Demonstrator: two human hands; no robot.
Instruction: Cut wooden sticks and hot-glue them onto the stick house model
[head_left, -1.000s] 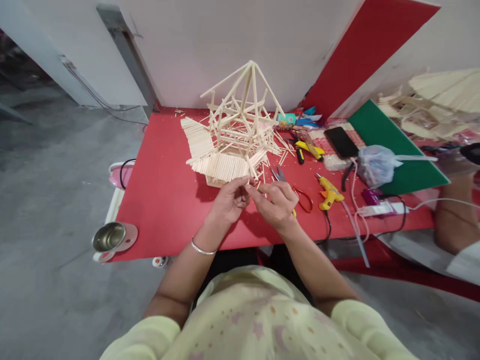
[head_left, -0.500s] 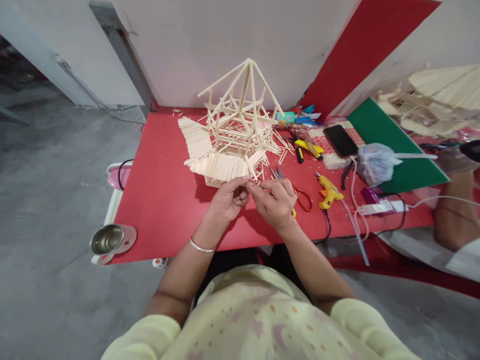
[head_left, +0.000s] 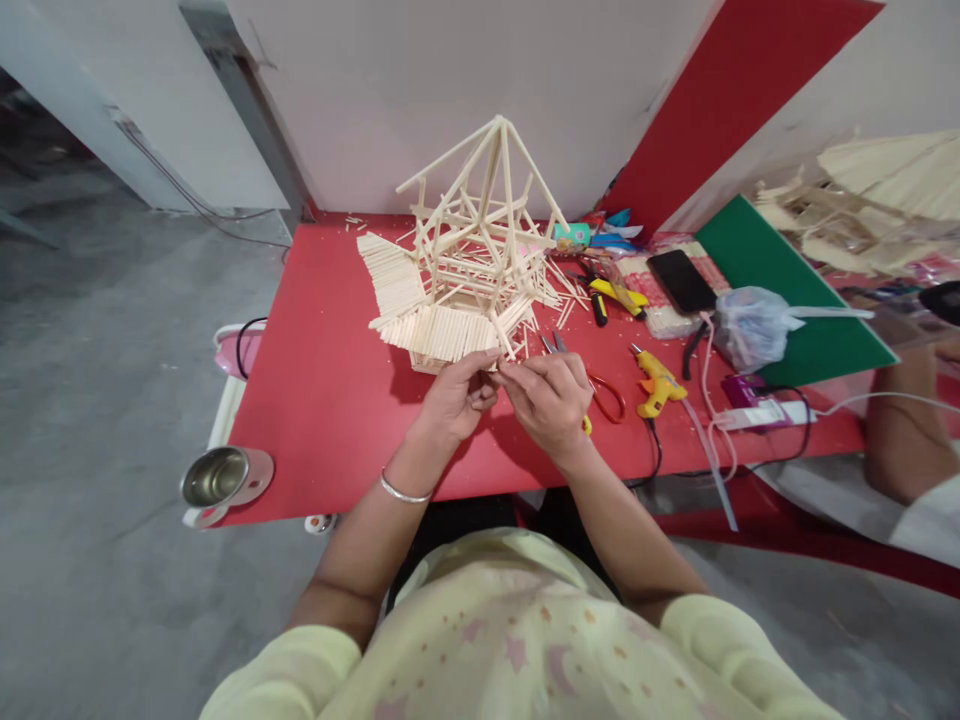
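A pavilion-like model of thin wooden sticks [head_left: 454, 333] stands on the red table [head_left: 307, 400], with a bare pointed roof frame above and stick-covered panels around its lower part. At its front edge my left hand [head_left: 459, 395] is closed, thumb and index finger pinched together. My right hand [head_left: 551, 398] meets it fingertip to fingertip, also pinching. Whatever is between the fingertips is too small to make out. Just behind my right hand lie pliers with red handles [head_left: 609, 398], partly covered by it.
To the right lie a yellow glue gun [head_left: 658, 385], a yellow utility knife [head_left: 619, 293], a phone [head_left: 681, 281], a plastic bag [head_left: 754, 325] and a green board [head_left: 817, 310]. A metal mug [head_left: 225, 480] stands at the left front corner. Another person's arm [head_left: 904, 430] is at far right.
My right hand's fingers have shifted slightly at the fingertips; my left hand stays nearly in place. At far right, the other person's arm has moved a little.
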